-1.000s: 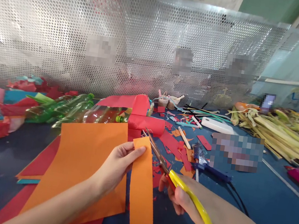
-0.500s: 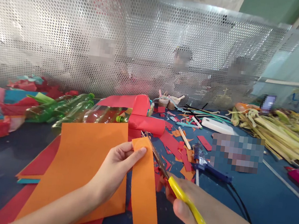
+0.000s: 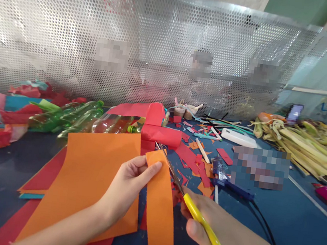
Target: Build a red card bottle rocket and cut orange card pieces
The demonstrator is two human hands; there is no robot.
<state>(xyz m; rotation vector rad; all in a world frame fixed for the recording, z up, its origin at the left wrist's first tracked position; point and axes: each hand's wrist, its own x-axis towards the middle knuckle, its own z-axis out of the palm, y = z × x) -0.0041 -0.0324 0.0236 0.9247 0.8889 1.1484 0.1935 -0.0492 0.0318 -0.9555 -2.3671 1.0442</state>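
Observation:
Between thumb and fingers, my left hand (image 3: 131,184) pinches the upper end of an orange paper strip (image 3: 161,214), which hangs down toward the bottom edge of the view. My right hand (image 3: 212,227) grips scissors (image 3: 199,219) with yellow handles. The scissor blades lie along the strip's upper right corner, their tips just past its top edge. Whether the blades touch the paper is hard to make out. Beneath my left forearm lies a large orange sheet (image 3: 100,166), on top of red sheets (image 3: 50,176). Rolled red paper (image 3: 161,135) sits just beyond the blades.
Green plastic bottles (image 3: 82,120) and crumpled coloured paper (image 3: 1,117) lie at the left. Paper scraps (image 3: 196,159), a blue glue gun (image 3: 227,183) with its cord, and a white case (image 3: 239,138) are on the right. Dried husks (image 3: 305,145) pile farther right. A perforated metal panel (image 3: 162,38) stands behind.
The scissors and my right hand have shifted very slightly. The lower part of the orange strip has swung a little to the right. My left hand keeps its pinch.

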